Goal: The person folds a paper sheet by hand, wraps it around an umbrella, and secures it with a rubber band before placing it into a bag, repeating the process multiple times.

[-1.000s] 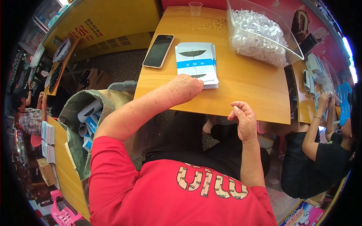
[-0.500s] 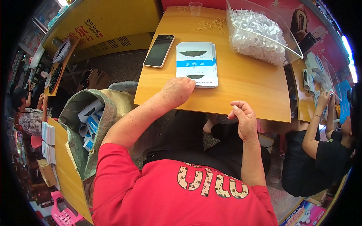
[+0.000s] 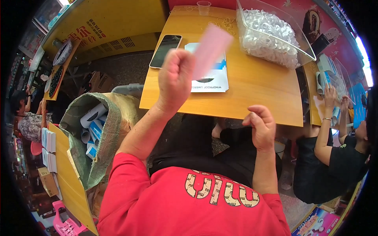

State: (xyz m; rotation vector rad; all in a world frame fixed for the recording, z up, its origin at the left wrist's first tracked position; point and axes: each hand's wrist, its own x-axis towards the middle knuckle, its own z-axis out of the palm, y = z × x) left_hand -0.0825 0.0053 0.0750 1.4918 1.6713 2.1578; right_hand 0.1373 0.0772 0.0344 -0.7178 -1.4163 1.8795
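In my left hand [image 3: 176,76], closed at its edge, is a thin pinkish card [image 3: 212,49], raised over the table and smeared by motion. Beneath it lies a neat stack of white and blue cards [image 3: 214,83] printed with umbrella pictures, partly covered by the hand and the lifted card. My right hand [image 3: 261,128] hovers off the table's near edge, fingers loosely bent and thumb apart, with nothing visible in it. A smartphone [image 3: 159,59] with a dark screen lies just left of the stack, partly behind my left hand.
A clear bin [image 3: 275,37] of white curled strips stands at the table's far right. Rubber bands [image 3: 225,24] and a plastic cup [image 3: 204,8] lie behind the stack. Left of me, an open woven sack [image 3: 112,137] holds rolled cards. At right, a person [image 3: 334,157] handles rolls at another table.
My left hand has risen from the stack's near edge, moving left and lifting a card with its pinkish side showing. My right hand has shifted slightly right, its fingers a little looser.
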